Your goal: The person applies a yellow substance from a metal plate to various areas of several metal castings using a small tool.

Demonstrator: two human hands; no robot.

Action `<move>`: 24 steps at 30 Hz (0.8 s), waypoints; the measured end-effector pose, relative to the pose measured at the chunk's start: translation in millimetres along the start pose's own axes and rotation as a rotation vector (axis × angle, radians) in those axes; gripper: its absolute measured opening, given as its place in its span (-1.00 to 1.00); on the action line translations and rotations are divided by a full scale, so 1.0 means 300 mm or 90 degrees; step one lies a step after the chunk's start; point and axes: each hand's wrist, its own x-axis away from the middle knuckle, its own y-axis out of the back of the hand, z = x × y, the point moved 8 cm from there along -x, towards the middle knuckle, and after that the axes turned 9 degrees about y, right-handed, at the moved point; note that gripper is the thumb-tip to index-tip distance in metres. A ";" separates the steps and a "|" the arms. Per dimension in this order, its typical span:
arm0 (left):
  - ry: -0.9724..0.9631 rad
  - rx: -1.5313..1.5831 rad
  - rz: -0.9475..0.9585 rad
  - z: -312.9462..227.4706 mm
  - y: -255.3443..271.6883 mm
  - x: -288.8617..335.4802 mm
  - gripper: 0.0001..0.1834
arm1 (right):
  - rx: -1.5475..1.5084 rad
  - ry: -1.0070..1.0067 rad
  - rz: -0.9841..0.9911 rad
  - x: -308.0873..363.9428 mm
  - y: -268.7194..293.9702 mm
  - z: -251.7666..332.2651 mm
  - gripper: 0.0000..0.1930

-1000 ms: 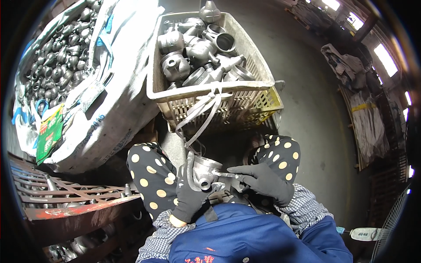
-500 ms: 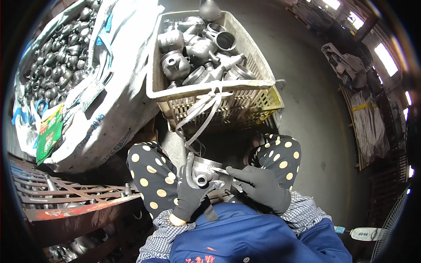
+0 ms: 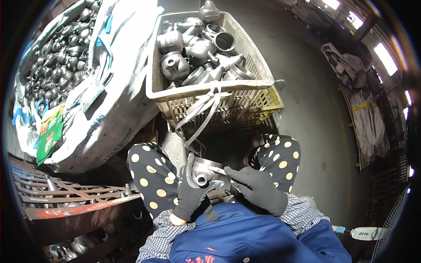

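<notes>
My left hand (image 3: 189, 193), in a dark grey glove, is closed around a grey metal casting (image 3: 206, 168). The casting is cup-shaped, with a round rim and a short tubular stub pointing toward me. My right hand (image 3: 258, 186), gloved the same way, is closed on a thin flat metal tool (image 3: 216, 168), its forefinger stretched along it. The tool lies against the casting's rim; its exact kind and its handle end are hidden by the glove. Both hands are close together between my knees.
Ahead stands a plastic crate (image 3: 215, 87) heaped with grey castings (image 3: 201, 50), a cloth strip tied to its front. At left are a white bulk sack (image 3: 118, 92) of smaller castings and a rusty red metal cage (image 3: 66, 212). A fan (image 3: 390, 228) stands at lower right.
My right hand has shifted slightly left and toward me, along the casting's rim with the tool. The left hand and the casting have barely moved.
</notes>
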 end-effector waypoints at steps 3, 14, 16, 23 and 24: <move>0.019 -0.009 0.008 -0.009 0.004 0.001 0.23 | 0.115 0.026 0.030 0.006 -0.031 0.005 -0.48; -0.008 -0.007 -0.001 0.021 -0.007 0.004 0.24 | 0.148 0.038 0.125 0.014 -0.060 0.002 -0.51; -0.048 -0.037 -0.023 0.001 -0.001 0.006 0.22 | 0.086 0.029 0.139 0.008 -0.044 -0.001 -0.57; -0.133 -0.089 -0.077 0.001 -0.016 0.011 0.31 | -0.421 -0.204 0.147 -0.004 -0.100 -0.164 -0.67; -0.122 -0.090 -0.068 -0.002 -0.013 0.009 0.28 | -0.461 -0.251 0.162 0.008 -0.110 -0.175 -0.67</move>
